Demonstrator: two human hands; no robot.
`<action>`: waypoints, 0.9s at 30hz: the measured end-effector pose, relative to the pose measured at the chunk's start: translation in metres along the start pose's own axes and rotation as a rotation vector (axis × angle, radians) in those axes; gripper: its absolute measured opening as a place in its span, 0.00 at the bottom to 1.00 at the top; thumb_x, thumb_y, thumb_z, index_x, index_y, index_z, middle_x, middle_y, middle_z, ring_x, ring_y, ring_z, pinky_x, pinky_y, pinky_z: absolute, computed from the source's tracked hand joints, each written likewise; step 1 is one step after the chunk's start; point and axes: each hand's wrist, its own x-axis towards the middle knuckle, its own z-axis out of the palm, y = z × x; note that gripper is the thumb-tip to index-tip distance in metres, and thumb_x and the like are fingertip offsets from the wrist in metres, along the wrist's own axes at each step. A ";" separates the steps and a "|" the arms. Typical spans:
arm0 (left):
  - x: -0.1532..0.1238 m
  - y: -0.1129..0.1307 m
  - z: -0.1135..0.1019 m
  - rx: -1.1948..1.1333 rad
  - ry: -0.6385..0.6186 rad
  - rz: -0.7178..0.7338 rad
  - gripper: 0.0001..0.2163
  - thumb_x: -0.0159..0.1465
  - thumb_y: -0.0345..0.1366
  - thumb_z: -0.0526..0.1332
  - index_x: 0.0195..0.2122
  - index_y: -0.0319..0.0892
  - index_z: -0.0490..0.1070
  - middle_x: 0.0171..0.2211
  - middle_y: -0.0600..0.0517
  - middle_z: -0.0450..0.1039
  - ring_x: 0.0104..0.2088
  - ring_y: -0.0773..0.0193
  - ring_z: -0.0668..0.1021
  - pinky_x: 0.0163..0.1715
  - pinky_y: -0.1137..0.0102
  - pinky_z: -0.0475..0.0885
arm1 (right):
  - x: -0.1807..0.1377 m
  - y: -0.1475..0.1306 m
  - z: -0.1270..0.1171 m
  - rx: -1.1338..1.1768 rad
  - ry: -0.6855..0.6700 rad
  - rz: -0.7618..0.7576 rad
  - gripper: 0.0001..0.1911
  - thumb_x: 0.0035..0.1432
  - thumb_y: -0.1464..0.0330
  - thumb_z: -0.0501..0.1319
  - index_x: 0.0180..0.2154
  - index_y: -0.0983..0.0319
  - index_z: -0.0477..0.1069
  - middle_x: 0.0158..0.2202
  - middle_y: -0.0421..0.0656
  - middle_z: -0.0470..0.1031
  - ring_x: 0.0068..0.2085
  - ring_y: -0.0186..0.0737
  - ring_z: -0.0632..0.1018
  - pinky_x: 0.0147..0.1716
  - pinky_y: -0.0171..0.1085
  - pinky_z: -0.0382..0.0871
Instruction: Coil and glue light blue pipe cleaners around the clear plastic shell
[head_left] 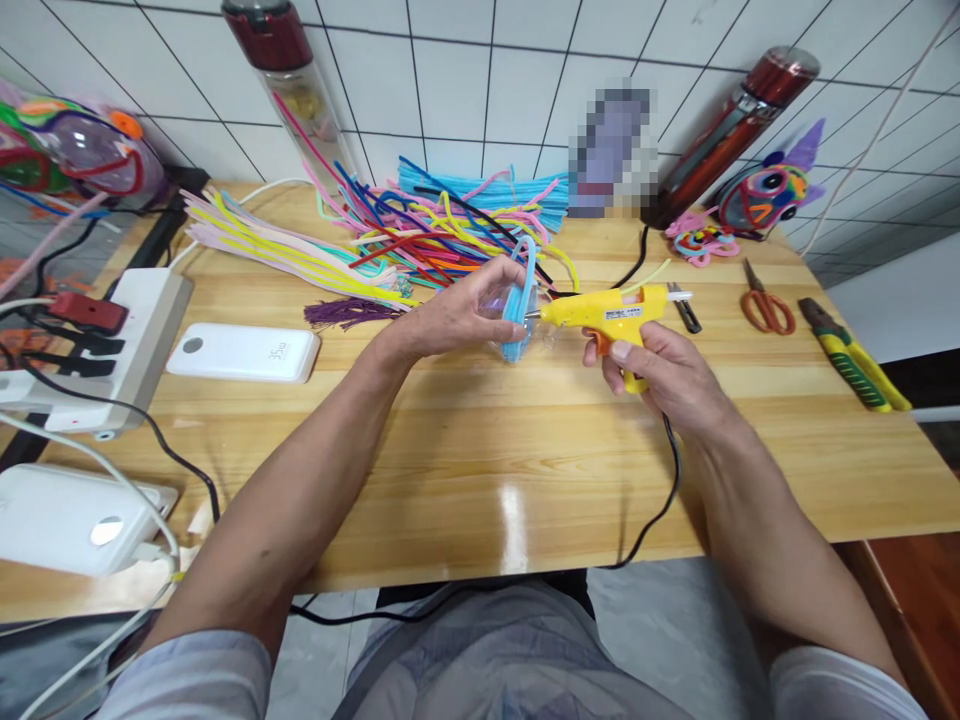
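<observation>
My left hand (480, 310) is closed around a clear plastic piece with a light blue pipe cleaner (514, 325) running over it; one end of the pipe cleaner loops up above my fingers. In my right hand (667, 370) is a yellow hot glue gun (607, 312), its nozzle pointing left and reaching the blue pipe cleaner. Whether the tip touches it I cannot tell. A glue stick pokes from the gun's back, and a black cord (667, 480) drops from its grip. The far side of the clear piece is hidden by my fingers.
Behind my hands lies a pile of coloured pipe cleaners (450, 225). Scissors (766, 300), pliers (855, 355) and a box cutter (684, 308) lie at right. A red flask (739, 130) and a decorated figure (772, 190) stand behind. Left are a power strip (142, 340) and a white power bank (244, 352).
</observation>
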 end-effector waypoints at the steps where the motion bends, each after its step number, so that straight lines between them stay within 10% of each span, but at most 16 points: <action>1: 0.000 0.000 0.000 0.000 -0.001 -0.001 0.25 0.61 0.46 0.81 0.52 0.46 0.72 0.50 0.49 0.77 0.53 0.55 0.80 0.54 0.62 0.76 | 0.000 0.001 0.000 -0.004 0.003 -0.006 0.20 0.63 0.45 0.74 0.37 0.54 0.78 0.34 0.43 0.81 0.26 0.38 0.72 0.30 0.45 0.73; 27: 0.001 0.001 0.000 0.029 -0.017 -0.027 0.39 0.59 0.44 0.80 0.70 0.51 0.66 0.75 0.41 0.67 0.81 0.38 0.63 0.78 0.43 0.64 | 0.000 0.005 -0.002 0.160 0.168 -0.039 0.20 0.59 0.48 0.77 0.40 0.55 0.82 0.37 0.43 0.84 0.27 0.37 0.74 0.31 0.43 0.74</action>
